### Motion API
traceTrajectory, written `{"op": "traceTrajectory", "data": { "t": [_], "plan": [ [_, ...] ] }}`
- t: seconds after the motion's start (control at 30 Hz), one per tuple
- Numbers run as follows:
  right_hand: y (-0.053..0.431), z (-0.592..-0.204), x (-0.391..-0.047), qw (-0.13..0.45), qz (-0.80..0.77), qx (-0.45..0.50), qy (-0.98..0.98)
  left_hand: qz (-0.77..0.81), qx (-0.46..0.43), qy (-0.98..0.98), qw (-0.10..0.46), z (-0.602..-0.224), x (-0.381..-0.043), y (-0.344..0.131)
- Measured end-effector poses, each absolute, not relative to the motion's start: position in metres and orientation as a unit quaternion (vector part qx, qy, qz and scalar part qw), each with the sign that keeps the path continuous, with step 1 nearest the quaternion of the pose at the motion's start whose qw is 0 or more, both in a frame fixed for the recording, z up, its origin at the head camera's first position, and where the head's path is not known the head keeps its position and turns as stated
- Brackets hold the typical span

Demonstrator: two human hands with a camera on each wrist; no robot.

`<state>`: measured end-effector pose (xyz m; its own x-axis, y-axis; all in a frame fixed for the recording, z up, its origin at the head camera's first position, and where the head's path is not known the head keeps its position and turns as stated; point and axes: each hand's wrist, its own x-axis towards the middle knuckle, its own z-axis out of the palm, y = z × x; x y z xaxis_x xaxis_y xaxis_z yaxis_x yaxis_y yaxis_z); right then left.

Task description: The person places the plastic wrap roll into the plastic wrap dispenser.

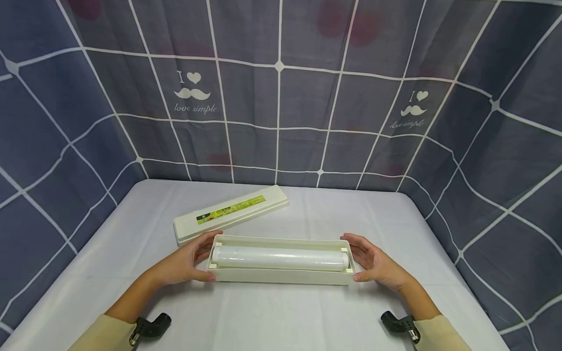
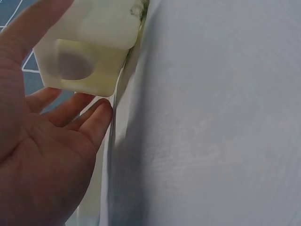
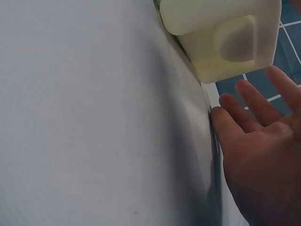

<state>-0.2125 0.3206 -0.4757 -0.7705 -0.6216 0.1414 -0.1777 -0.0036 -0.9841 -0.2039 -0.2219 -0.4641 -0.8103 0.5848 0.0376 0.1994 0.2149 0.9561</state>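
Note:
A long cream cling film box [image 1: 281, 277] lies lidless across the middle, with a white roll of cling film [image 1: 281, 258] inside it. My left hand [image 1: 193, 261] grips its left end, thumb at the front corner and fingers behind. At the other end, my right hand [image 1: 373, 261] holds it the same way, thumb in front and fingers at the back corner. Each wrist view shows an end wall of the box with a rounded recess, the fingertips right at its edge. Behind the left half lies the cream lid [image 1: 228, 212], set at a slant, bearing a green-yellow label.
White cloth covers the table [image 1: 281, 317]. A dark grey curtain [image 1: 250, 92] with white grid lines hangs behind and along both sides. Black wrist devices [image 1: 151, 327] sit at both sleeve cuffs.

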Motion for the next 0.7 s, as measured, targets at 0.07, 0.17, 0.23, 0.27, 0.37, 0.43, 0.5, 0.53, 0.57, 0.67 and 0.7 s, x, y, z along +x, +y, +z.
{"op": "traceTrajectory", "data": {
  "t": [0.07,0.17,0.23,0.27,0.37,0.43,0.5,0.53,0.57,0.67,0.7],
  "plan": [
    [0.319,-0.476,-0.213,0.175,-0.643,-0.296,0.684,0.569,0.253,0.764,0.170,-0.463,-0.203,-0.222],
    [0.317,-0.475,-0.212,0.182,-0.644,-0.295,0.682,0.566,0.252,0.766,0.170,-0.462,-0.202,-0.224],
    [0.316,-0.475,-0.212,0.187,-0.646,-0.296,0.678,0.563,0.254,0.768,0.166,-0.462,-0.201,-0.225],
    [0.315,-0.475,-0.212,0.189,-0.647,-0.295,0.677,0.562,0.256,0.769,0.163,-0.462,-0.201,-0.226],
    [0.315,-0.476,-0.212,0.192,-0.648,-0.295,0.676,0.558,0.260,0.774,0.150,-0.462,-0.199,-0.230],
    [0.314,-0.477,-0.212,0.193,-0.648,-0.294,0.676,0.557,0.259,0.776,0.141,-0.462,-0.199,-0.233],
    [0.314,-0.477,-0.212,0.193,-0.647,-0.289,0.678,0.553,0.256,0.781,0.133,-0.462,-0.198,-0.235],
    [0.314,-0.477,-0.212,0.193,-0.648,-0.288,0.678,0.551,0.253,0.784,0.129,-0.462,-0.198,-0.236],
    [0.313,-0.477,-0.212,0.193,-0.649,-0.288,0.678,0.548,0.250,0.788,0.126,-0.462,-0.198,-0.237],
    [0.313,-0.477,-0.211,0.194,-0.649,-0.285,0.678,0.539,0.247,0.798,0.112,-0.461,-0.197,-0.240],
    [0.313,-0.477,-0.212,0.195,-0.650,-0.285,0.677,0.536,0.246,0.801,0.106,-0.461,-0.196,-0.242]
  ]
}}
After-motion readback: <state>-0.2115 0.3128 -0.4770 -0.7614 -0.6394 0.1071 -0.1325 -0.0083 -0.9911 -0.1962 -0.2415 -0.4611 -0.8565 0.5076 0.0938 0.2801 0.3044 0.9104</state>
